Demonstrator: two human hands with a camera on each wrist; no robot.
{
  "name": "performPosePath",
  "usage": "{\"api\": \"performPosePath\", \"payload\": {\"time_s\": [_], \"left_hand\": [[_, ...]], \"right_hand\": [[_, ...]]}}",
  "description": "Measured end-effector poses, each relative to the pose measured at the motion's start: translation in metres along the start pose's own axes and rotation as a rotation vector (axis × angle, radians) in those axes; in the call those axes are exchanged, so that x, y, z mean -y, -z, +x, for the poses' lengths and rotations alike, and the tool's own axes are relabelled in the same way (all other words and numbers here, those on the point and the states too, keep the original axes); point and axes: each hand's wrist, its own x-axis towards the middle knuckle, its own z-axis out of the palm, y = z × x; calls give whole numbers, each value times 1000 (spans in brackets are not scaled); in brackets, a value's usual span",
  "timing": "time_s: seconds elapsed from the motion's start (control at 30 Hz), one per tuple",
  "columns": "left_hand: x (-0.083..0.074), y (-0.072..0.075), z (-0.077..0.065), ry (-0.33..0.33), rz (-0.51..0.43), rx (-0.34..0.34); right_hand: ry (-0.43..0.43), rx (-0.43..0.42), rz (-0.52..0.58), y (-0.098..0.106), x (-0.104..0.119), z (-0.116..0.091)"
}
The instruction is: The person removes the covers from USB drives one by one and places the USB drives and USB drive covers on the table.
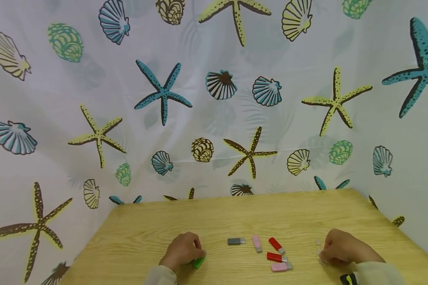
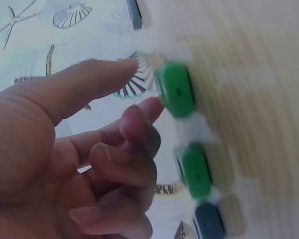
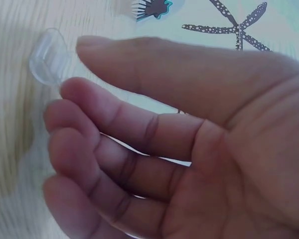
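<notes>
Left grip (image 1: 183,250) is beside a green stick (image 1: 199,262), long axis slanting away-right.

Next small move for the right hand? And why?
I'd probably bring the right hand's thumb and index finger together to pinch the clear cap: it sits close by their tips, which stand apart in the right wrist view.

two green sticks (image 2: 177,89) with rounded ends lie side by side on the bench (image 1: 146,221), toward the left; a clear, rounded plastic piece (image 3: 49,57) is well apart, to the right.
</notes>
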Motion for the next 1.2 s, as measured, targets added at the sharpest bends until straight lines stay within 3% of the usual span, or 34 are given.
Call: {"api": "performPosePath", "payload": {"time_s": [0.43,0.6,0.9,1.2], "left_hand": [[-28,-22,22,-133,-114,-76],[-36,-29,33,-146,-119,-72],[-49,-39,46,-135,-58,-61],[-54,-47,55,-104,52,-38]], "right_hand": [[46,-65,49,-7,5,7],[57,-90,21,-13,8,11],[50,-144,-48,-15,16,12],[16,-160,-34,-21,21,12]]}}
